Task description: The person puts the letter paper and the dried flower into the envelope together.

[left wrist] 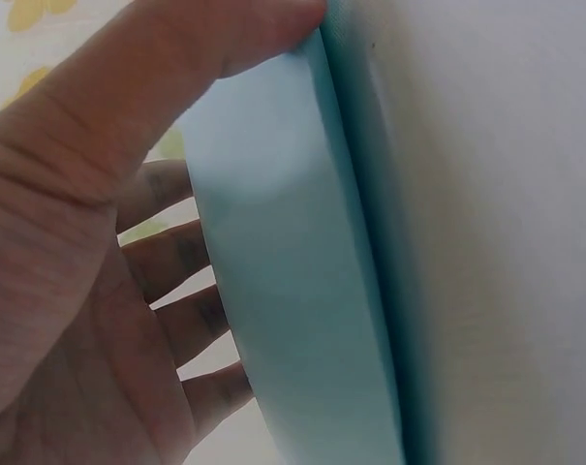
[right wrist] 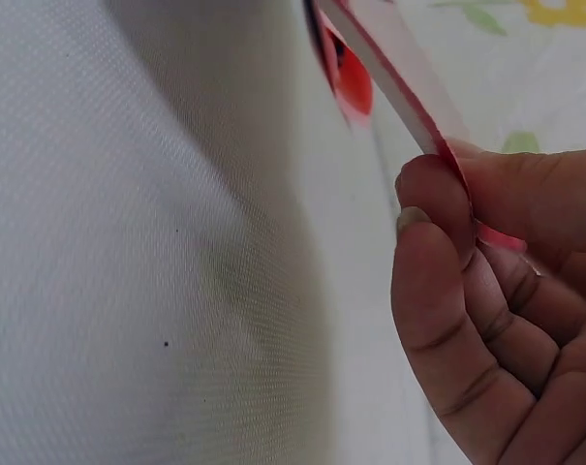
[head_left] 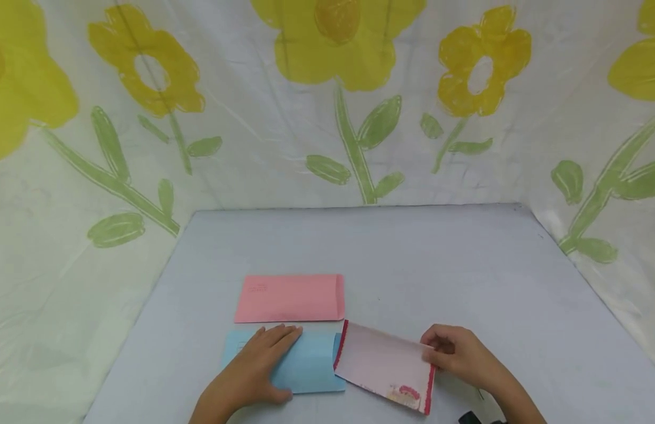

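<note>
In the head view, a light blue envelope [head_left: 311, 365] lies on the table with its mouth facing right and slightly raised. My left hand [head_left: 258, 365] spans it, fingers towards its far edge and thumb at its near edge. In the left wrist view, the blue paper [left wrist: 283, 213] bulges between the thumb and fingers. My right hand [head_left: 460, 353] pinches the right end of a pale pink card [head_left: 386, 365] with red edges and a small picture in one corner. The card slants, its left end at the envelope's mouth. The right wrist view shows thumb and fingers on its edge [right wrist: 404, 97].
A pink envelope [head_left: 290, 298] lies flat just beyond the blue one. The pale table [head_left: 439, 253] is enclosed by a white cloth [head_left: 242, 153] printed with yellow flowers. Part of a black object [head_left: 469, 417] shows by the right wrist.
</note>
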Motion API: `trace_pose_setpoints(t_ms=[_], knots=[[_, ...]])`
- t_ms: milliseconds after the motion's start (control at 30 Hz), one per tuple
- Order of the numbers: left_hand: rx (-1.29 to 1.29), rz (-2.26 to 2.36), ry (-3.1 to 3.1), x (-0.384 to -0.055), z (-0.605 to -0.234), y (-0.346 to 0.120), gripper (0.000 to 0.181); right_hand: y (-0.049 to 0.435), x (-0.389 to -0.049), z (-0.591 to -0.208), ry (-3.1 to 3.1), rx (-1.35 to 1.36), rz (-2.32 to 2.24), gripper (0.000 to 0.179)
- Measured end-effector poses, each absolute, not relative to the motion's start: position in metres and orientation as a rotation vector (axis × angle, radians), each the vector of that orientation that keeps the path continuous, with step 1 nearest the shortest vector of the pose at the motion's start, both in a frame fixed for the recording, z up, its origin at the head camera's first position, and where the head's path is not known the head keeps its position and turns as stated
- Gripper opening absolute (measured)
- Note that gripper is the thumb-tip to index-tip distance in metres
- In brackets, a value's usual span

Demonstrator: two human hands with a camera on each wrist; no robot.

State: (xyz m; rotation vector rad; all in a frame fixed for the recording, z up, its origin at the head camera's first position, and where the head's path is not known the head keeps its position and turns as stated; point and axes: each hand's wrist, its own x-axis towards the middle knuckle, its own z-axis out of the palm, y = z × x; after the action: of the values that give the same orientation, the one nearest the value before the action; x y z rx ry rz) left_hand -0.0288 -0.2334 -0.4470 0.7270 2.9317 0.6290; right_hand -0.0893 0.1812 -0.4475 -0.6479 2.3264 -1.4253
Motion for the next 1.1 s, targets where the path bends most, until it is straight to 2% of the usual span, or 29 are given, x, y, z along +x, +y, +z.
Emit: trace_pose_setpoints(t_ms=[133,333,767,1100], knots=[[0.717,0.626,2.92,-0.028,-0.446,-0.233,0.095,0.18,-0.092,-0.447,2.324,-0.608,-1.415,0.025],[0.737,0.606,2.939,-0.028,-0.445,-0.233,0.094,0.18,-0.096,-0.448,2.308,-0.648,-1.385,0.017],[0.793,0.587,2.963,-0.029,-0.447,-0.233,0.098,0.165,-0.102,-0.458,2.48,-0.762,-1.262,0.014],[0.782,0.588,2.94,-0.029,-0.447,-0.232,0.098,0.159,-0.101,-0.459,2.488,-0.707,-1.279,0.026]])
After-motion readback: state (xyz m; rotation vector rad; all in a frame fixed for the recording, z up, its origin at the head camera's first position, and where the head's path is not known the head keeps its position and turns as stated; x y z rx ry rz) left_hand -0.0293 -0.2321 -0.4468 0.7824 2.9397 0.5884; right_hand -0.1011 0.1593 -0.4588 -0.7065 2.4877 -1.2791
